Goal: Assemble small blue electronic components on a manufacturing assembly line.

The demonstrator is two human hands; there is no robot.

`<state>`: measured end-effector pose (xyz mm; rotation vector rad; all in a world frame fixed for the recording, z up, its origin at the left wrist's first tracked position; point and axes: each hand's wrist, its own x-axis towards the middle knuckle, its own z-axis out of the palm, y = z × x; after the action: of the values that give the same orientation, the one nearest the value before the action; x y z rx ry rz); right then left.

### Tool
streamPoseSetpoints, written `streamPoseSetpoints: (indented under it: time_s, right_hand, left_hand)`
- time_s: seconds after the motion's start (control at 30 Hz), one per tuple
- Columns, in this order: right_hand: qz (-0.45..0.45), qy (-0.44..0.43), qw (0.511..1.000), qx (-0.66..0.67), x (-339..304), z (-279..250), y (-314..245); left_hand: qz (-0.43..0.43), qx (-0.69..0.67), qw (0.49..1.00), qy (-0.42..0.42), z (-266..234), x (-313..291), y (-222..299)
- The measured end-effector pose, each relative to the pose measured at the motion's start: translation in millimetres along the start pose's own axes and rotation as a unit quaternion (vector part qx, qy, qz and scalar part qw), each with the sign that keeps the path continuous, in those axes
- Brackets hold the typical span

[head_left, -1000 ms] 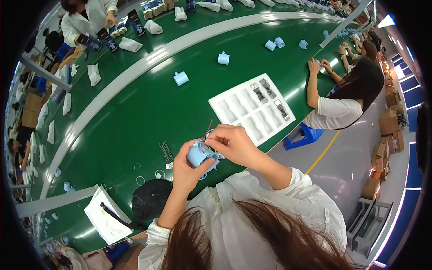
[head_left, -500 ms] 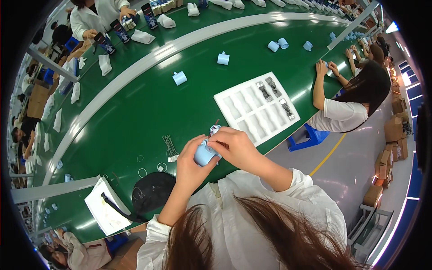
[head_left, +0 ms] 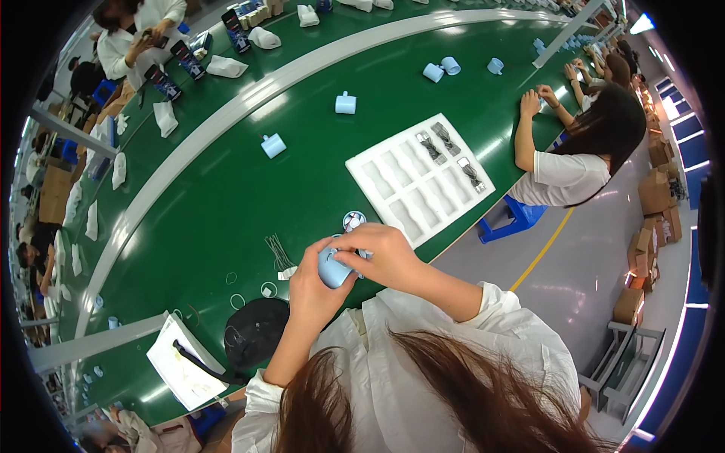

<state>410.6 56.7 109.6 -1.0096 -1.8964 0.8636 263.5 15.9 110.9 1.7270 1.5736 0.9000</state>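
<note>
A light-blue, cup-shaped plastic housing (head_left: 333, 270) sits in my left hand (head_left: 308, 285), whose fingers and thumb wrap round its side. My right hand (head_left: 384, 251) is closed over the housing's upper end, thumb and fingertips pinched together there. What lies between those fingertips is hidden. A short dark wire shows at the housing near my right thumb. Just beyond my hands is a round blue-rimmed part (head_left: 353, 220) with white and dark pieces inside. A bundle of thin wires (head_left: 278, 253) with a white end lies left of my hands.
A white foam tray (head_left: 377, 192) holding several dark cable bundles (head_left: 471, 175) lies ahead right. More blue housings (head_left: 273, 146) are scattered on the green table. At left are a black round cloth-like thing (head_left: 257, 331) and white sheets (head_left: 185, 362). A co-worker (head_left: 581, 143) sits at right.
My right hand has shifted slightly on the housing, and the red wire that stuck up beside it is out of sight. The view has shifted a little. The co-worker across has raised their hands.
</note>
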Motion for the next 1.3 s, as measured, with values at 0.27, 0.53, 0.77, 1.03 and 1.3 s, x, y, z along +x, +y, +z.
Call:
streamPoseSetpoints:
  time_s: [0.27, 0.53, 0.77, 1.03, 1.3]
  right_hand:
    - [-0.075, 0.022, 0.996, -0.036, 1.9, 31.8, 22.2]
    - [-0.049, 0.058, 0.994, 0.073, 3.3, 81.5, 28.9]
    - [0.166, -0.241, 0.948, -0.128, -16.2, 162.6, 78.2]
    - [0.038, -0.119, 0.946, -0.299, -18.2, 228.9, 120.4]
    - [0.149, -0.196, 0.945, -0.217, -7.3, 222.4, 108.7]
  left_hand:
    - [0.007, 0.048, 0.999, -0.023, 5.5, 4.0, -23.1]
    - [0.008, 0.037, 0.998, -0.049, -3.5, 14.0, -78.5]
    - [-0.174, 0.343, 0.921, 0.069, -95.0, 75.6, -223.7]
    - [-0.039, 0.552, 0.817, 0.162, -119.6, 121.9, -309.7]
    - [-0.321, 0.257, 0.911, 0.029, -92.4, 245.7, -297.1]
